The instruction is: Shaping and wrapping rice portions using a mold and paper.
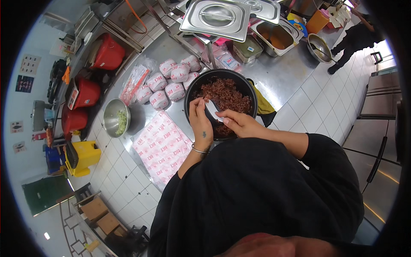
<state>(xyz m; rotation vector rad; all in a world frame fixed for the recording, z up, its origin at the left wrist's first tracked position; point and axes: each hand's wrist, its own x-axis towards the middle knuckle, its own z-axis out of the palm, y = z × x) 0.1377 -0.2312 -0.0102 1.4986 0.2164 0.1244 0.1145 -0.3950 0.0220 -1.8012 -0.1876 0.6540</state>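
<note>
A black round pot (187, 93) of cooked reddish-brown rice (226, 93) stands on the steel table in front of me. Over the pot, my right hand (242, 122) grips a white rice paddle (212, 110) with a dimpled face. My left hand (201, 120) is cupped at the pot's near-left side, fingers together, the paddle's blade close against its palm. A few rice grains show by the left fingertips. Whatever lies inside the left palm is hidden. A stack of printed wrapping paper (163, 144) lies left of my left hand.
Several wrapped bundles (175, 91) sit beside the pot near a plastic bag (136, 80). A steel bowl (126, 128) of chopped green food is at the left edge. Lidded steel pans (218, 27) stand beyond; a yellow cloth (261, 99) lies right. Another person (356, 40) stands far right.
</note>
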